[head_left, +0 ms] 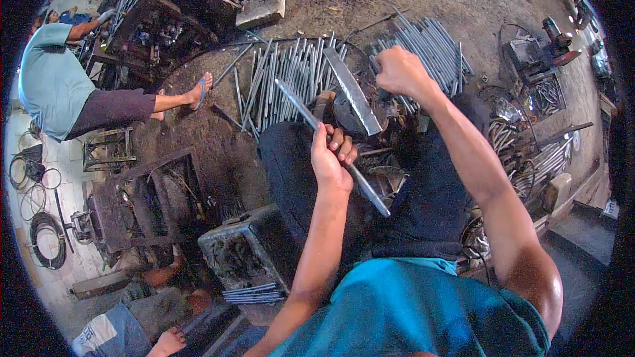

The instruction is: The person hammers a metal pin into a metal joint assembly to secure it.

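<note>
Grey metal rods lay all around us, and one rod (297, 102) was clamped in our left hand (334, 158), slanting above our lap, its upper end pointing toward the loose heap (284, 79) on the floor. Our right hand (400, 71) was curled up near the tighter heap (430, 46); its underside was hidden, so we could not tell whether it gripped anything. We judged the work to be partway along: this one rod was in hand, and plenty seemed to remain, though the view did not settle which heap was finished and which was waiting. By count, we had one held rod, one flat metal bar (350, 89) lying between our two hands and beside the loose heap, and two main heaps, each of many overlapping rods that we could not number. A third, small bundle (254, 293), perhaps a handful of thin rods, rested against the dark block (225, 251) at our left. At least two other people were nearby, one in a pale shirt (59, 86) and one partly visible at lower left.
</note>
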Demonstrator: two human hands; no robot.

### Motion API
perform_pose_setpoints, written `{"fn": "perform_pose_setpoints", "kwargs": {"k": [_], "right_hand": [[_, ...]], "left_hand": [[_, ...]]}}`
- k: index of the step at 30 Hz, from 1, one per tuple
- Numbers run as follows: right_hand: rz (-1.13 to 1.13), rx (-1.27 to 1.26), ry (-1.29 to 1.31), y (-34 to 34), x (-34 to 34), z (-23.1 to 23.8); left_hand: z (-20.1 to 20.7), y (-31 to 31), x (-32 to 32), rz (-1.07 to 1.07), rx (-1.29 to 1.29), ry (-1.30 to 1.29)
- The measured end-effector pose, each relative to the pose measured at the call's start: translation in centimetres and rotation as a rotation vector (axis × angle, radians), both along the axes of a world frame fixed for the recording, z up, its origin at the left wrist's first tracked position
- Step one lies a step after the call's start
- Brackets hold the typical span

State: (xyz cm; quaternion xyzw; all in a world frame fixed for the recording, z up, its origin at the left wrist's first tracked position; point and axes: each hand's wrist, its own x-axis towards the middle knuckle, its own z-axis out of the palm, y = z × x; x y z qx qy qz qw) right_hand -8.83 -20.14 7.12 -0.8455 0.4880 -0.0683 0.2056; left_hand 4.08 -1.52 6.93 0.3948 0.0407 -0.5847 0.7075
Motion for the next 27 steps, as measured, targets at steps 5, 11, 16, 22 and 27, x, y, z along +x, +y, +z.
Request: {"fn": "perform_pose_setpoints", "kwargs": {"k": [5,11,16,22,27], "right_hand": [[-0.136,-0.042,-0.109,0.9,-1.3,-13.1],[-0.182,-0.031,-0.135,1.2,-1.0,-12.8],[-0.191,0.016,-0.123,1.9,-0.7,-9.7],[-0.094,0.441,-0.904,-0.1,-1.0,-5.7],[0.446,0.992,-1.932,4.5,-0.3,7.5]], "left_hand": [[-0.2,-1.2,0.0,-0.015,-0.015,0.014],[-1.0,-0.2,0.4,0.0,0.003,-0.013],[-0.1,-0.8,-0.1,0.006,-0.03,0.026],[3.8,-3.0,0.0,0.328,-0.306,0.063],[9.8,-3.7,1.3,0.536,-0.449,-0.018]]}}
